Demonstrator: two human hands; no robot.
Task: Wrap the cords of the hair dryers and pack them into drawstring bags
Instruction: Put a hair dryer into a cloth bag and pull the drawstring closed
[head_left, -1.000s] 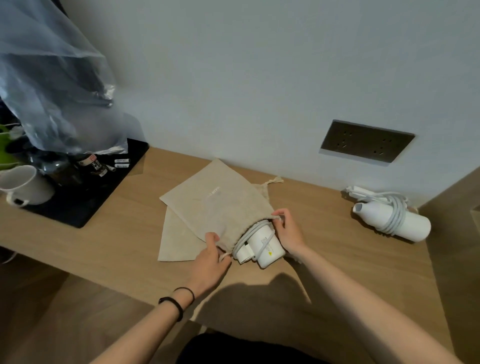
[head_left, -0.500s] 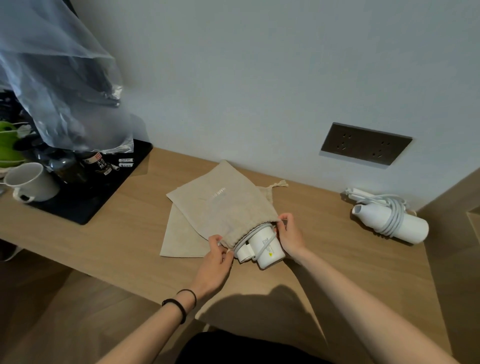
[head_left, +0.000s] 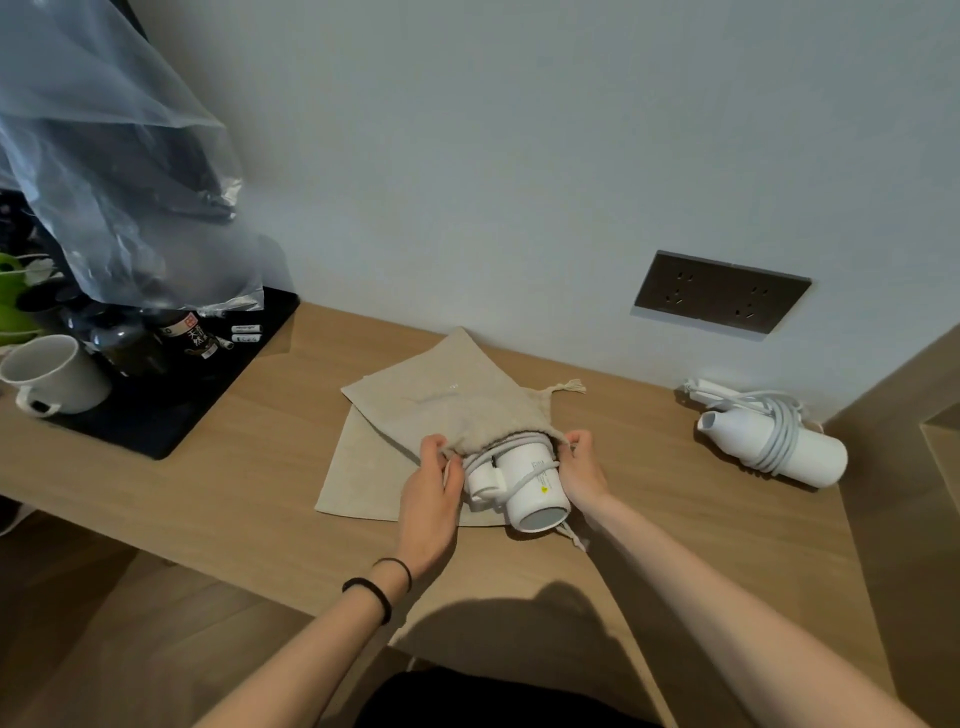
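A white hair dryer (head_left: 530, 483) with its cord wound around it lies half inside a beige drawstring bag (head_left: 457, 405) on the wooden counter (head_left: 218, 467). Its rear end sticks out toward me. My left hand (head_left: 431, 499) grips the left side of the bag's mouth. My right hand (head_left: 582, 467) pinches the right side of the mouth. A second beige bag (head_left: 358, 478) lies flat underneath. Another white hair dryer (head_left: 774, 441), cord wrapped, lies at the right near the wall.
A black tray (head_left: 171, 410) at the left carries a white mug (head_left: 52, 374), dark bottles and a crumpled clear plastic bag (head_left: 104, 182). A dark socket panel (head_left: 722, 291) is on the wall. A wooden side panel (head_left: 904, 415) bounds the counter at the right.
Both hands have shifted along the bag's mouth, drawing it a little further over the dryer. The head view has moved slightly closer.
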